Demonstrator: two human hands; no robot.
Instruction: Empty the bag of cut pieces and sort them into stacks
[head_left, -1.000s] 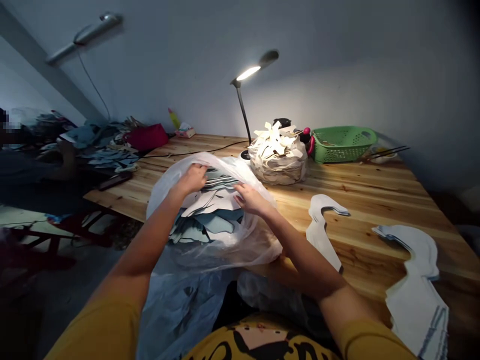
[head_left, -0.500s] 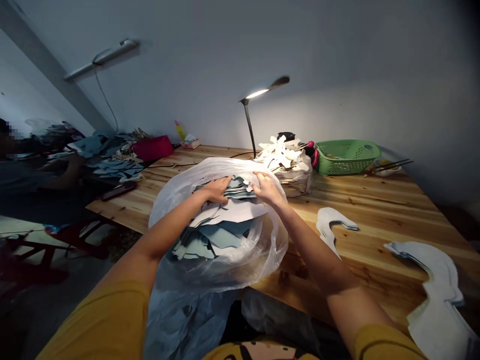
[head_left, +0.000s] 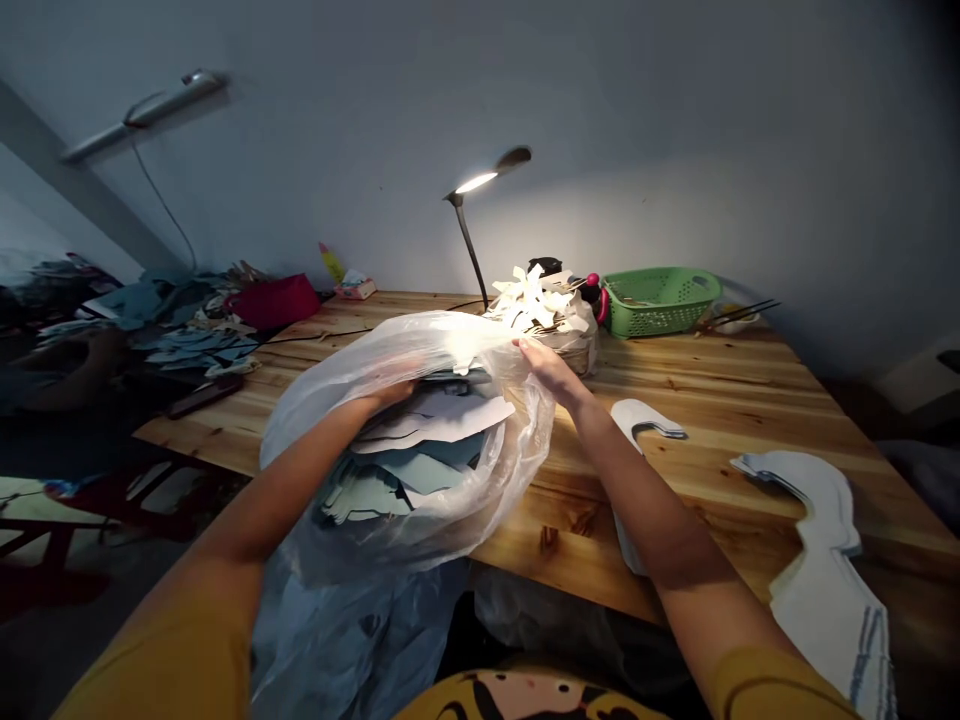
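Observation:
A clear plastic bag (head_left: 495, 520) sits at the table's near edge with its mouth facing me. Stacked inside are cut sheet pieces (head_left: 427, 425), some white and some grey-blue. My left hand (head_left: 394, 388) reaches into the bag at the far side of the stack, and the plastic veils its fingers, so their grip cannot be made out. On the right of the opening, my right hand (head_left: 546, 368) is closed on the bag's rim, pulling the film taut. To the right of that arm lie a small stack of curved white pieces (head_left: 645, 415) and a larger one (head_left: 825, 510).
Behind the bag stand a lit desk lamp (head_left: 469, 240), a bundle of cream strips (head_left: 532, 300) and a green basket (head_left: 652, 310). A red pouch (head_left: 277, 300) and heaped pieces (head_left: 199, 345) lie at left, near another person's arm (head_left: 82, 365). The wooden table (head_left: 720, 400) extends rightward.
My right hand has gone from the stack's far right side to the bag's rim and closed on it. Plastic now covers my left hand's fingers. The view has turned slightly right.

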